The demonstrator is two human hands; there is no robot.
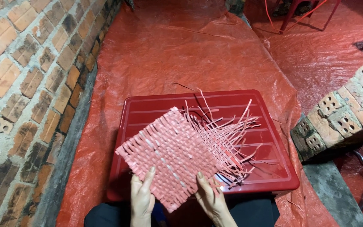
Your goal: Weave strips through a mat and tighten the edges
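Observation:
A half-woven mat (173, 155) of pale red flat strips lies tilted over a red plastic tray-like lid (274, 168). Loose unwoven strip ends (232, 134) fan out from its right side. My left hand (141, 197) grips the mat's near edge, thumb on top. My right hand (210, 196) holds the near right corner, fingers under the weave. Both hands are close to my body, at the bottom of the head view.
A red tarpaulin (181, 54) covers the ground beyond the lid. A rough brick wall (26, 84) runs along the left. A low stack of hollow bricks (345, 113) stands at the right, and red metal chair legs (295, 17) are at the far right.

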